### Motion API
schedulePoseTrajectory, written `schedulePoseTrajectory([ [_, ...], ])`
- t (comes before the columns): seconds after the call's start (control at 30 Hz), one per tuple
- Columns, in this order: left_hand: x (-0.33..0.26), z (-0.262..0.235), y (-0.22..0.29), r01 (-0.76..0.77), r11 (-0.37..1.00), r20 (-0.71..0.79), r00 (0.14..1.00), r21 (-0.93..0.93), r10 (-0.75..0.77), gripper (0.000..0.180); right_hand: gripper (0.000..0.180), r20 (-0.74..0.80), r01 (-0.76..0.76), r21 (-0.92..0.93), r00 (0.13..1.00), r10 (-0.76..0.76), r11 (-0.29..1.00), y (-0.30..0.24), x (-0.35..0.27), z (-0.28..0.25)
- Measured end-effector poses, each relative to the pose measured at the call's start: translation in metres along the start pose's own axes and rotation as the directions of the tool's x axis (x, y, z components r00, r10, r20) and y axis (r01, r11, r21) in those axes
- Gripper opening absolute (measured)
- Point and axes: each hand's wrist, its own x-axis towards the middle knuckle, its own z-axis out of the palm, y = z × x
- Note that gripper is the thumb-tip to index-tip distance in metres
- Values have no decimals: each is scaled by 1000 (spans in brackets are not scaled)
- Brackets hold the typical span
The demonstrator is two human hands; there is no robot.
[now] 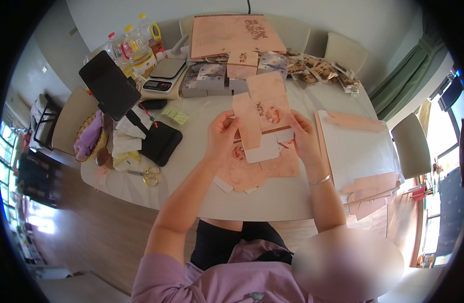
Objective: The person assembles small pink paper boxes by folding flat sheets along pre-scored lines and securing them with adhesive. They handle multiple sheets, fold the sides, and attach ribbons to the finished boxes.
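Observation:
A flat peach cardboard box blank point(270, 96) with a round printed picture is held up above the table in front of me. My left hand point(223, 134) pinches its left side, thumb on top. The right side is gripped by my right hand point(304, 135), which has a bangle at the wrist. A white flap point(262, 153) shows at the blank's lower end. Under it, more flat peach blanks point(275, 168) lie loosely piled on the white table point(201, 194). Their upper part is hidden by the held blank and my hands.
Patterned small boxes point(210, 73), a large peach bag point(232, 38) and small packets point(320, 70) line the back. At left are a scale point(161, 83), a tablet on a stand point(109, 83), scissors point(151, 177) and bottles point(138, 53). Right, peach sheets point(371, 187) overhang the edge.

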Motion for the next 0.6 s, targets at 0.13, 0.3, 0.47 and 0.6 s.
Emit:
schedulePoseTrajectory([
  [0.13,0,3,-1,63,995,-46,997,-73,-66,22,37,29,90,-106,996,-87,990,-10,-13,33],
  [0.3,0,2,-4,109,986,-13,994,-126,-112,22,41,-10,-37,49,999,38,998,19,-12,15],
  [0.47,-1,3,-2,95,978,25,995,-184,-92,22,43,-55,-82,101,995,88,992,16,-8,8],
  [0.6,-2,4,2,49,991,-2,999,-125,-49,25,50,-121,146,38,983,-141,989,0,-8,28],
])
